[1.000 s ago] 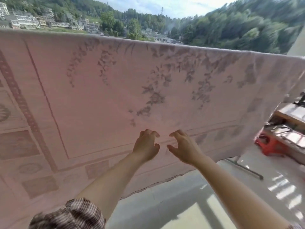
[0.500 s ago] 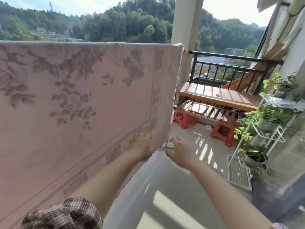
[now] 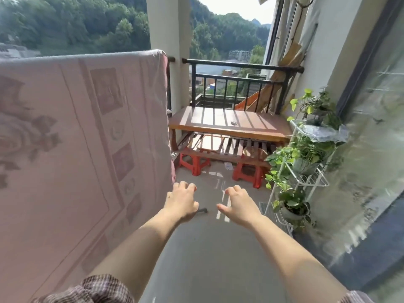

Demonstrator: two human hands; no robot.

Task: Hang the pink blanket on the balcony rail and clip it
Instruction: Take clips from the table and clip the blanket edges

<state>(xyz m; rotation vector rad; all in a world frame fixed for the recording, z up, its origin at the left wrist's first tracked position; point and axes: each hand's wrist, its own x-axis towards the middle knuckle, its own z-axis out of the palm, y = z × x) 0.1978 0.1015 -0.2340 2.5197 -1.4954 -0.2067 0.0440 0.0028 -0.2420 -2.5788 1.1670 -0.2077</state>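
Pink blanket (image 3: 65,149): draped over the left stretch of the rail, hung flat down to the lower edge of the view, with flower and square-panel patterns shown. Its right edge is ended just short of the pillar (image 3: 167,25).

Balcony rail (image 3: 240,64): black metal with upright bars, left bare beyond the pillar.

Left hand (image 3: 180,203): held out just beside the blanket's lower right edge, fingers loosely curled, nothing grasped. Contact with the cloth cannot be told.

Right hand (image 3: 239,206): held out beside the left, apart from it, fingers loosely curled, nothing grasped.

Checked sleeve (image 3: 98,289): seen at the left upper arm.

Bench (image 3: 229,121): wooden, set against the far rail across the end of the balcony. A small item (image 3: 234,123), too small to be told, is laid on top.

Red stools (image 3: 194,162) (image 3: 249,173): two, placed under the bench's slatted lower shelf.

White wire stand (image 3: 306,180): placed along the right wall, loaded with leafy potted plants (image 3: 290,206).

Floor (image 3: 207,259): grey, striped with sunlight between the hands and the stools.
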